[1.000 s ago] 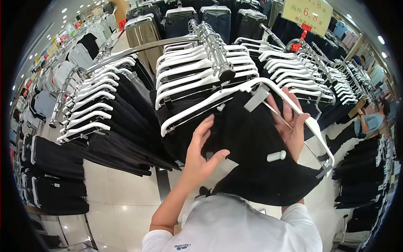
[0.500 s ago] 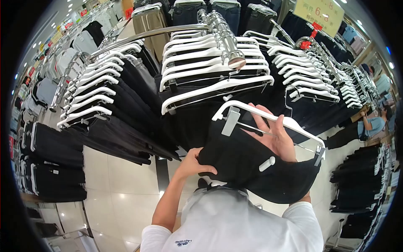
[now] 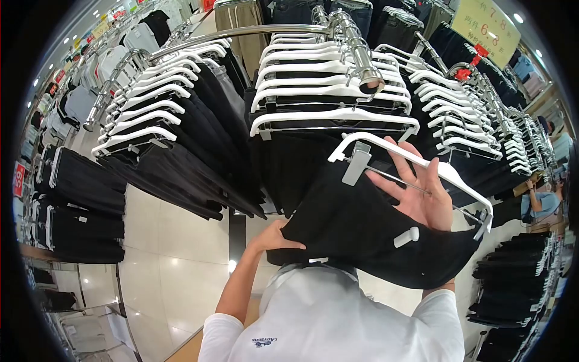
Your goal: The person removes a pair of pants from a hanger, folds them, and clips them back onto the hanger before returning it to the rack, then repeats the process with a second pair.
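Observation:
My right hand point(image 3: 422, 193) grips a white clip hanger point(image 3: 416, 160) from below, its fingers spread against the bar. A black garment point(image 3: 356, 229) hangs folded from that hanger, with a white security tag point(image 3: 406, 237) pinned to it. My left hand point(image 3: 272, 238) holds the garment's lower left edge, its fingers partly hidden under the cloth. Both hands are just in front of my white shirt point(image 3: 325, 314), below the end of a chrome rail point(image 3: 362, 54).
Chrome rails carry rows of white hangers point(image 3: 329, 90) with black trousers point(image 3: 181, 169) left and ahead. More racks point(image 3: 470, 102) run to the right under a yellow price sign point(image 3: 487, 24). A person point(image 3: 543, 202) crouches at the far right. The pale tiled floor point(image 3: 169, 265) lies below.
The hanger with the black garment came off the rail and down toward my chest. My left hand dropped from the garment's front to grip its lower edge.

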{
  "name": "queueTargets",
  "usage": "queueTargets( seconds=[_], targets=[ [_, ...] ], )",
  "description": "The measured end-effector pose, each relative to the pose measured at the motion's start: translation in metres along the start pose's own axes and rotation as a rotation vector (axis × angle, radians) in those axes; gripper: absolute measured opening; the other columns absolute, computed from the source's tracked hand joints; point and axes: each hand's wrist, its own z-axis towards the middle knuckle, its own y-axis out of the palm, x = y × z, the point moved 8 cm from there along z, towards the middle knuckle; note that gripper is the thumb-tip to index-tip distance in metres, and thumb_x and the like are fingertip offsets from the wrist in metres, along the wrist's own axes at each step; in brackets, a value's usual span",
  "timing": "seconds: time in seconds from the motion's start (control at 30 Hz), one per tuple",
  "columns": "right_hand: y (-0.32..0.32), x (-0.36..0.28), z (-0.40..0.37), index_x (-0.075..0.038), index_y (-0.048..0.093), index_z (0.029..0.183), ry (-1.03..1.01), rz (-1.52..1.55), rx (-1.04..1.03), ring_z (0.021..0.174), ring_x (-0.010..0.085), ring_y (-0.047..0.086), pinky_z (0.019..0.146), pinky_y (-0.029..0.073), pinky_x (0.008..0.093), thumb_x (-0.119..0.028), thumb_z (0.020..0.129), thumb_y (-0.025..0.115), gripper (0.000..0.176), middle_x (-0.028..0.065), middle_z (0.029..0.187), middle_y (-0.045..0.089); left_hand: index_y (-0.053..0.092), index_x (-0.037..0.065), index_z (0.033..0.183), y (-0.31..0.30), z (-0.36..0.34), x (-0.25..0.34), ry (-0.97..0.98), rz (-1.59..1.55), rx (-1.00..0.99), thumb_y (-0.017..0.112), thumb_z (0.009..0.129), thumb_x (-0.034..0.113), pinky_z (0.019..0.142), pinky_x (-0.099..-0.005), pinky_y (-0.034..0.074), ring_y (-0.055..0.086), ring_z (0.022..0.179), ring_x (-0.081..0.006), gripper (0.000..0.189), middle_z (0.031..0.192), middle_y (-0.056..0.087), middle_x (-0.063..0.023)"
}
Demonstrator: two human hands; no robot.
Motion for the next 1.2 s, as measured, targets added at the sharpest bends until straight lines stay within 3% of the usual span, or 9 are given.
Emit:
queueTargets(
  seconds=[0.27, 0.47, 0.6, 0.67, 0.83, 0.97, 1.07, 1.1, 1.2],
  targets=[
    [-0.019, -0.067, -0.004, 0.006, 0.028, 0.155, -0.351, 0.160, -0.100, 0.154, 0.0322, 0.028, 0.120, 0.032, 0.0668, -0.041, 0.113, 0.030, 0.064, 0.0220, 0.165, 0.029, 0.074, 0.001, 0.115, 0.025, -0.011, -0.088, -0.200, -0.209, -0.127, 0.082, 0.083, 0.006, 0.092, -0.0294, 0.050, 0.064, 0.099, -0.0109, 0.033, 0.110, 0.075, -0.0029],
    [-0.015, -0.073, 0.002, 0.008, 0.028, 0.155, -0.348, 0.103, -0.004, 0.154, 0.0405, 0.024, 0.126, 0.024, 0.0605, -0.040, 0.112, 0.031, 0.065, 0.0301, 0.162, 0.026, 0.075, -0.002, 0.107, 0.027, -0.032, -0.184, -0.439, -0.071, -0.047, 0.078, 0.091, 0.028, 0.085, -0.0290, 0.050, 0.065, 0.091, -0.0140, 0.034, 0.102, 0.073, -0.0036],
    [-0.045, -0.046, 0.015, 0.003, 0.026, 0.157, -0.299, -0.070, -0.232, 0.111, 0.0315, 0.059, 0.117, 0.036, 0.0486, -0.053, 0.111, 0.029, 0.073, 0.0202, 0.118, 0.059, 0.073, -0.001, 0.111, 0.025, -0.037, -0.103, -0.345, -0.537, 0.103, 0.075, 0.094, 0.024, 0.092, -0.0307, 0.050, 0.066, 0.101, -0.0159, 0.031, 0.103, 0.073, -0.0051],
    [-0.052, -0.027, 0.015, -0.002, 0.030, 0.156, -0.239, -0.419, 0.058, 0.095, 0.0267, 0.059, 0.111, 0.038, 0.0484, -0.060, 0.109, 0.021, 0.076, 0.0092, 0.076, 0.053, 0.073, -0.001, 0.112, 0.023, -0.035, -0.034, -0.192, -0.751, 0.093, 0.073, 0.095, 0.022, 0.097, -0.0320, 0.050, 0.065, 0.108, -0.0165, 0.028, 0.105, 0.073, -0.0060],
    [-0.056, 0.042, 0.020, -0.003, 0.032, 0.154, -0.212, -0.500, -0.061, 0.086, 0.0226, 0.058, 0.094, 0.043, 0.0411, -0.074, 0.101, 0.024, 0.089, 0.0100, 0.073, 0.057, 0.041, 0.000, 0.156, 0.041, -0.012, 0.109, 0.253, -0.512, -0.099, 0.080, 0.087, 0.003, 0.112, -0.0317, 0.041, 0.054, 0.131, -0.0158, 0.079, 0.145, 0.057, -0.0086],
    [-0.056, 0.077, 0.012, -0.002, 0.032, 0.154, -0.136, -0.689, -0.115, 0.088, 0.0152, 0.055, 0.087, 0.040, 0.0322, -0.093, 0.082, 0.042, 0.116, 0.0060, 0.089, 0.059, 0.037, 0.000, 0.158, 0.059, 0.011, 0.146, 0.212, -0.455, -0.027, 0.074, 0.093, 0.004, 0.114, -0.0310, 0.039, 0.051, 0.134, -0.0149, 0.075, 0.148, 0.055, -0.0082],
    [-0.044, 0.084, 0.004, -0.005, 0.032, 0.155, -0.140, -0.552, -0.213, 0.099, 0.0124, 0.056, 0.091, 0.039, 0.0313, -0.063, 0.088, 0.073, 0.098, 0.0031, 0.101, 0.060, 0.036, 0.001, 0.158, 0.059, 0.022, 0.144, 0.136, -0.475, -0.033, 0.068, 0.097, 0.002, 0.114, -0.0305, 0.039, 0.050, 0.135, -0.0144, 0.069, 0.150, 0.053, -0.0077],
    [-0.043, 0.085, 0.001, -0.008, 0.033, 0.155, -0.095, -0.547, -0.192, 0.105, 0.0111, 0.058, 0.092, 0.041, 0.0300, -0.031, 0.089, 0.081, 0.085, 0.0029, 0.105, 0.062, 0.041, 0.000, 0.156, 0.058, 0.022, 0.147, 0.177, -0.513, -0.015, 0.065, 0.099, 0.002, 0.111, -0.0307, 0.042, 0.054, 0.130, -0.0146, 0.061, 0.143, 0.060, -0.0097],
    [-0.041, 0.087, -0.007, -0.010, 0.038, 0.150, 0.003, -0.615, -0.092, 0.100, 0.0099, 0.063, 0.091, 0.047, 0.0290, -0.003, 0.091, 0.074, 0.070, 0.0015, 0.106, 0.069, 0.051, -0.003, 0.146, 0.048, 0.016, 0.162, 0.263, -0.155, 0.102, 0.065, 0.099, 0.002, 0.100, -0.0293, 0.050, 0.065, 0.114, -0.0147, 0.049, 0.126, 0.071, -0.0100]
  ],
)
